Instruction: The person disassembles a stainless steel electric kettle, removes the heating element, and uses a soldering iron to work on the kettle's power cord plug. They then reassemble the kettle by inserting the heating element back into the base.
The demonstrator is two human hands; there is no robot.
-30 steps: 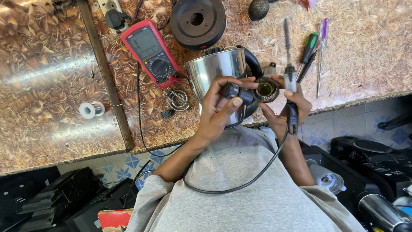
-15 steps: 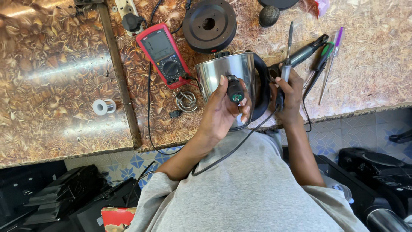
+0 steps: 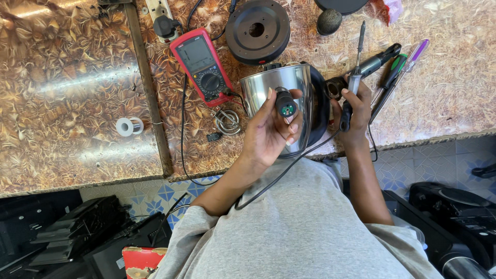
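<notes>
Since the earlier frame, I note the left hand (image 3: 268, 134) has turned the black plug (image 3: 285, 103) end-on toward the camera, gripped in its fingertips before the steel kettle (image 3: 281, 88). The right hand (image 3: 356, 111) clasps a soldering iron (image 3: 355, 77) upright beside the kettle's handle.

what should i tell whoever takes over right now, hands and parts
Left hand: grip shut on a small black round part, its end facing the camera.
Right hand: grip shut on a soldering iron, tip pointing away, cord trailing down to the lap.
Steel kettle lies on the bench between the hands; multimeter to its left, solder spool further left, screwdrivers to the right.
The tip touches nothing; no joint shows.
</notes>
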